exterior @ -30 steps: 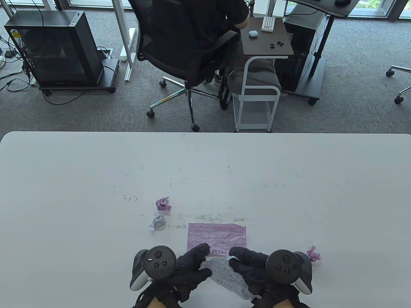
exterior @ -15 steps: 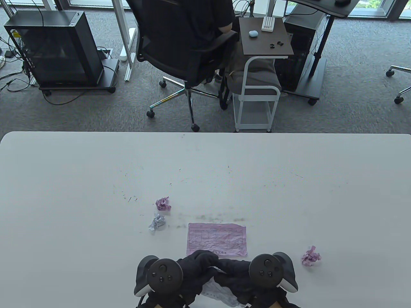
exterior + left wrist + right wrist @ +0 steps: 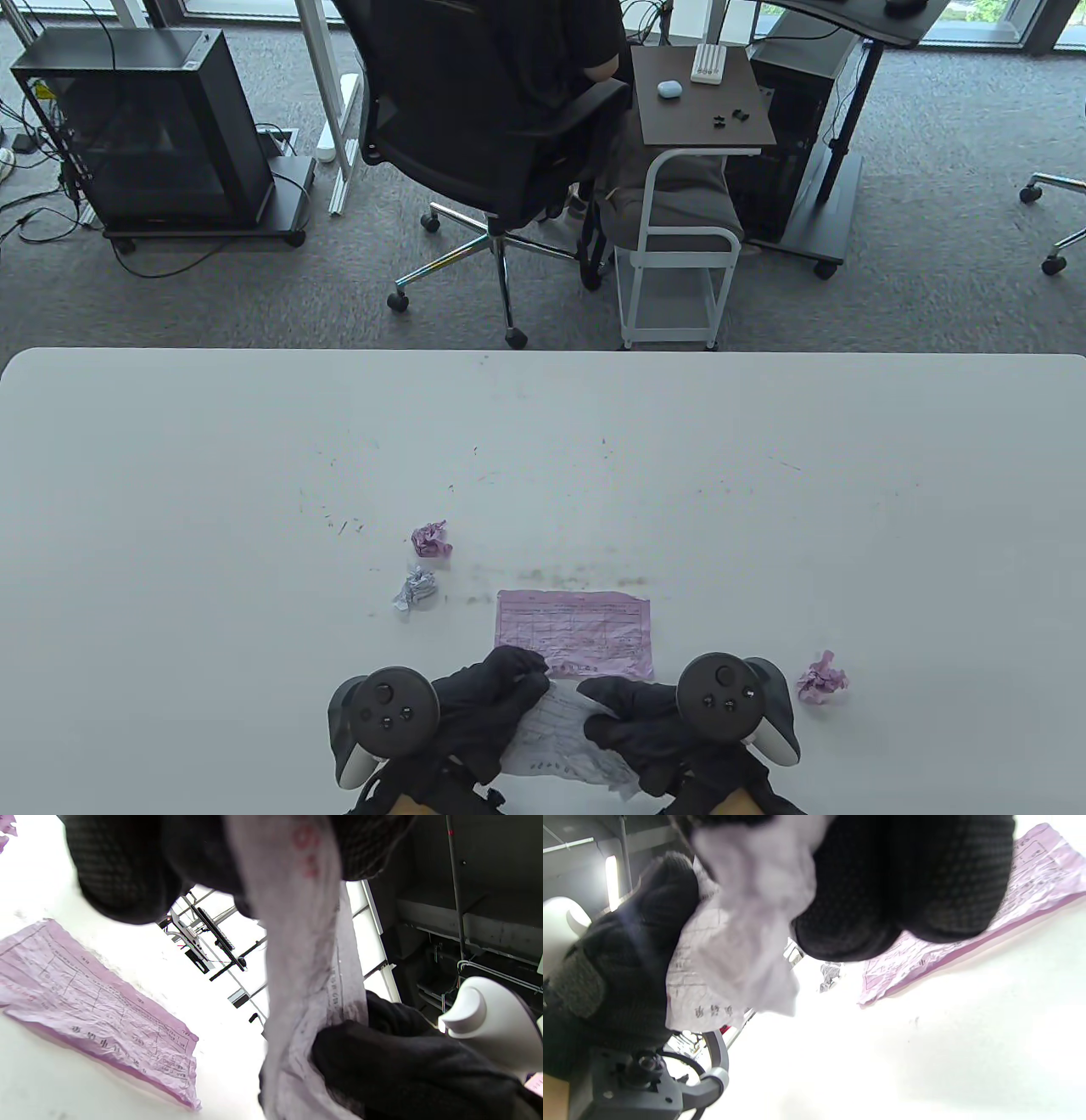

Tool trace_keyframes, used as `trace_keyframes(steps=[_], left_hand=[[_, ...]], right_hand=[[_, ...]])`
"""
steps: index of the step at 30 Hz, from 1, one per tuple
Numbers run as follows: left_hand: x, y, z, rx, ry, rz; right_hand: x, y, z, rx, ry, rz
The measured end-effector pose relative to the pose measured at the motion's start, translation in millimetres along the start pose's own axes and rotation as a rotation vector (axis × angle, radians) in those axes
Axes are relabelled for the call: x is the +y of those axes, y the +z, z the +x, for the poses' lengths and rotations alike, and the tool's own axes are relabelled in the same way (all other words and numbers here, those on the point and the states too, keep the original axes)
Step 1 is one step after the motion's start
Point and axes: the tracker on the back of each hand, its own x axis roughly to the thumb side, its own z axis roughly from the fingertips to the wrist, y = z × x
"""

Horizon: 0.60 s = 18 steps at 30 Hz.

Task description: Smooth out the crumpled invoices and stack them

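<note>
Table view shows my left hand (image 3: 475,709) and right hand (image 3: 636,722) at the bottom centre of the frame, each closed on one side of a white invoice (image 3: 556,739) that is stretched between them, just above the table (image 3: 170,509). My left grip pinches its left edge and my right grip pinches its right edge; the wrist views confirm both sets of fingers are clamped on the paper.

The main risk, as I judge it, is tearing. The sheet is thin and heavily creased, and if I pull the two sides apart too hard it could rip along a fold. It could also slip from one grip and spring back into a wad, or brush the pink invoice (image 3: 574,632) just above my hands and push it out of line.

The white sheet is only partly opened: wrinkled all over, still bunched near my fingertips, with printed lines and some red marks visible in the left wrist view. The pink invoice lies flat, though still creased, in the lower centre of the frame. Three wads are untouched: a pink crumpled ball (image 3: 431,539) and a white crumpled ball (image 3: 416,588) to the left of the pink sheet, and another pink wad (image 3: 820,677) at lower right beside my right hand.
</note>
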Motion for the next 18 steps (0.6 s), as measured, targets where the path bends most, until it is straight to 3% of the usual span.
trace_keyframes(steps=[8,18], left_hand=[[10.5,3.0,-9.2,0.043,0.037,0.07],[13.6,3.6,-11.4,0.029,0.204,0.093]], right_hand=[[-14.0,5.6,-6.2,0.027,0.037,-0.068],[-29.3,13.3,-18.9,0.034,-0.194,-0.231]])
